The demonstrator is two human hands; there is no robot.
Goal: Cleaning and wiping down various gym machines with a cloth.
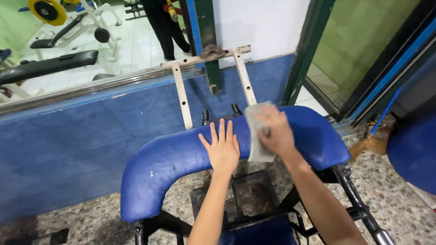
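A curved blue padded rest point(163, 168) of a gym machine spans the middle of the view. My left hand point(222, 147) lies flat on its top, fingers spread, holding nothing. Just to its right, my right hand point(274, 131) presses a grey cloth point(256, 136) against the pad; the cloth hangs down over the pad's near side. The two hands are a few centimetres apart.
White metal uprights and a bar point(209, 56) rise behind the pad against a blue-tiled wall point(68, 140). A mirror point(91, 41) above shows benches and a standing person. The black machine frame point(354, 199) sits below on pebbled floor. A broom point(374, 136) leans at right.
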